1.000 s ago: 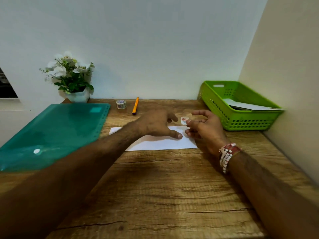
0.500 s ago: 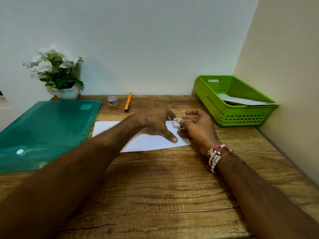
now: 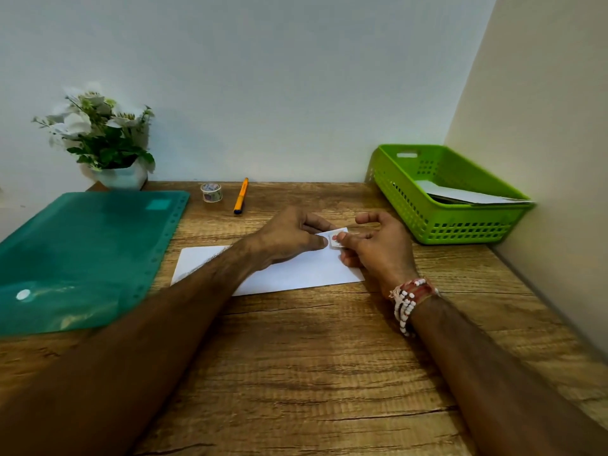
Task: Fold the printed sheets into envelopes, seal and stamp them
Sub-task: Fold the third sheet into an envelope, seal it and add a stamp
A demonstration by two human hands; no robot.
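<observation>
A white envelope [image 3: 296,269] lies flat on the wooden desk [image 3: 312,357], partly under my left forearm. Over its far right corner is a small stamp [image 3: 336,241] with a red mark. My right hand [image 3: 378,248] pinches the stamp between thumb and fingers. My left hand [image 3: 289,238] meets it from the left, thumb tip on the stamp's left edge and fingers curled behind it. Beaded bracelets circle my right wrist.
A green basket [image 3: 460,225] with white envelopes inside stands at the back right against the wall. A teal plastic folder [image 3: 82,258] covers the left of the desk. A tape roll [image 3: 211,192], an orange pen [image 3: 241,200] and a potted white flower [image 3: 105,139] stand at the back.
My right hand brought the stamp in over the envelope's far right corner. My left thumb left the envelope's face and came up to the stamp.
</observation>
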